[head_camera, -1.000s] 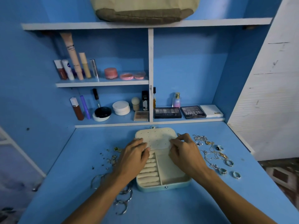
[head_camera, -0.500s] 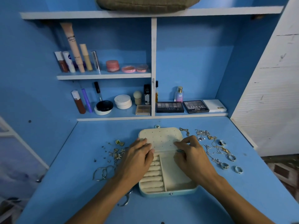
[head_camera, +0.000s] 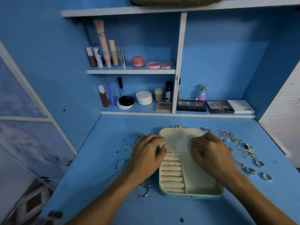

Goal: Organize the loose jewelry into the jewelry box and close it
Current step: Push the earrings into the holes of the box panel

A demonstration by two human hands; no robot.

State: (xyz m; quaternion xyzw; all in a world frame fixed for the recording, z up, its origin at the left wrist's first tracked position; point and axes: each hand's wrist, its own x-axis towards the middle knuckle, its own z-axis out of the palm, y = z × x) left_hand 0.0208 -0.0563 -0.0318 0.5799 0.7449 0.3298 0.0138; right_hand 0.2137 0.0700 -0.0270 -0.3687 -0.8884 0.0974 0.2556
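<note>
The pale blue jewelry box (head_camera: 191, 195) lies open mid-desk, cream inside, with ring rolls (head_camera: 172, 173) on the left and a bare compartment on the right. Its lid (head_camera: 178, 138) lies flat behind it. My left hand (head_camera: 146, 155) pinches the lid's left edge between thumb and fingers. My right hand (head_camera: 211, 153) curls its fingers over the lid's right side. Small earrings (head_camera: 131, 145) and silver hoops (head_camera: 121, 164) lie left of the box. Chains (head_camera: 227, 134) and rings (head_camera: 258, 163) lie to its right.
Another hoop (head_camera: 144, 190) sits by my left forearm. Shelves behind the desk hold cosmetics, eyeshadow palettes (head_camera: 220, 106) and a perfume bottle (head_camera: 201, 93). A white panel (head_camera: 282, 114) bounds the desk on the right, a blue wall on the left.
Both hands stayed on the lid near the hinge, and their fingers have curled tighter on its edges. The view shifted slightly. The loose jewelry has not moved.
</note>
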